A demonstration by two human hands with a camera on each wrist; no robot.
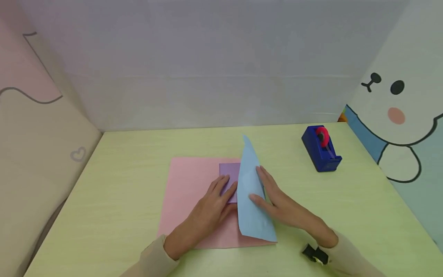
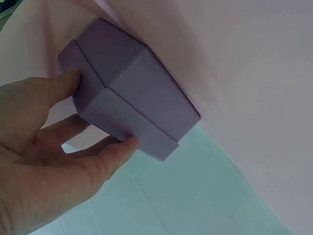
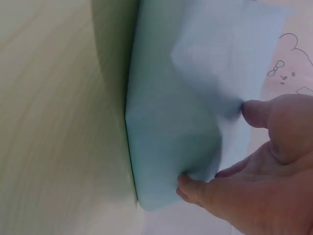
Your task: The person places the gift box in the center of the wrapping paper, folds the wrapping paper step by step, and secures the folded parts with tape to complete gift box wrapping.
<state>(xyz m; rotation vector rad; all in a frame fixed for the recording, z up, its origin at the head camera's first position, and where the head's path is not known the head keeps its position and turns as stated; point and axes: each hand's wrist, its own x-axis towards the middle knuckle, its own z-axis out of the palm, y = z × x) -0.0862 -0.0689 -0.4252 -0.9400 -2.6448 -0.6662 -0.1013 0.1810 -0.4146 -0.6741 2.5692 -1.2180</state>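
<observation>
A large pink paper sheet (image 1: pixel 187 181) lies on the table, and a blue paper flap (image 1: pixel 250 192) rises along its right side. My right hand (image 1: pixel 282 204) pinches this flap, thumb on the near face and fingers behind it. In the right wrist view the flap (image 3: pixel 166 122) bulges and bends around the fingertips. On the pink sheet lies a folded purple paper piece (image 1: pixel 227 169), partly hidden by the flap. My left hand (image 1: pixel 209 207) presses on it with spread fingers. Crossing seams show on the purple piece (image 2: pixel 132 88) in the left wrist view.
A blue tape dispenser (image 1: pixel 320 154) with a red core stands at the back right of the pale wooden table (image 1: pixel 121 184). Light walls (image 1: pixel 214 77) close off the back and sides. A black clasp (image 1: pixel 315 254) sits near my right sleeve.
</observation>
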